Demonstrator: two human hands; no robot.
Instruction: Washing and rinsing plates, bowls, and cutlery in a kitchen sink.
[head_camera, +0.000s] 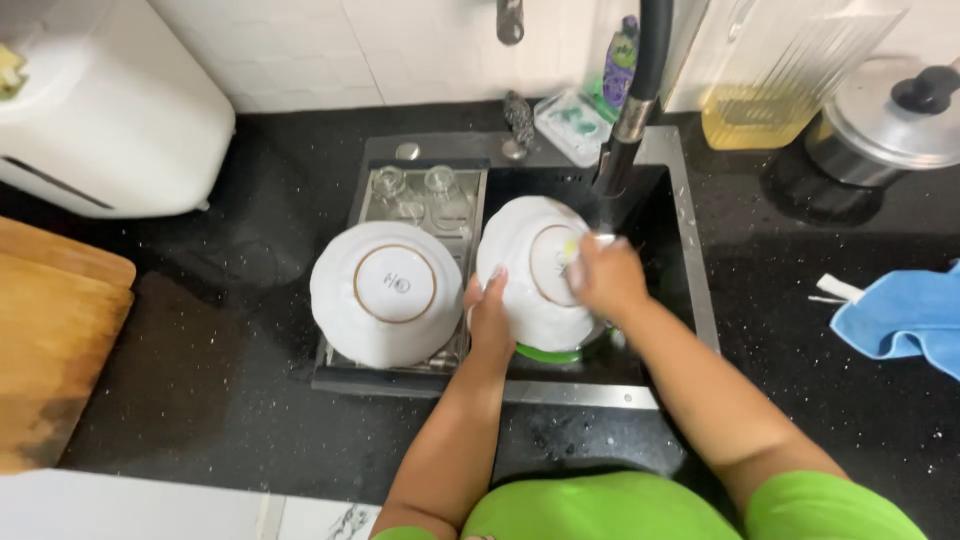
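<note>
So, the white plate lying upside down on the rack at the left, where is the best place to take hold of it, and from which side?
Probably the rim of the upside-down white plate, at its near-left edge. That edge overhangs the drying rack, so fingers could slip under it. The raised foot ring looks too shallow to pinch, and the right side is crowded by the left hand holding the other plate.

Round white glazed ceramic plate (535, 275), centre frame: glossy, smooth. Black speckled stone worktop (230, 400): polished, wet. Brushed-metal sink rim (580, 395): matt. Blue cloth (900, 315), right: soft, matt. Wooden board (50, 350), left: matt, grained.
</note>
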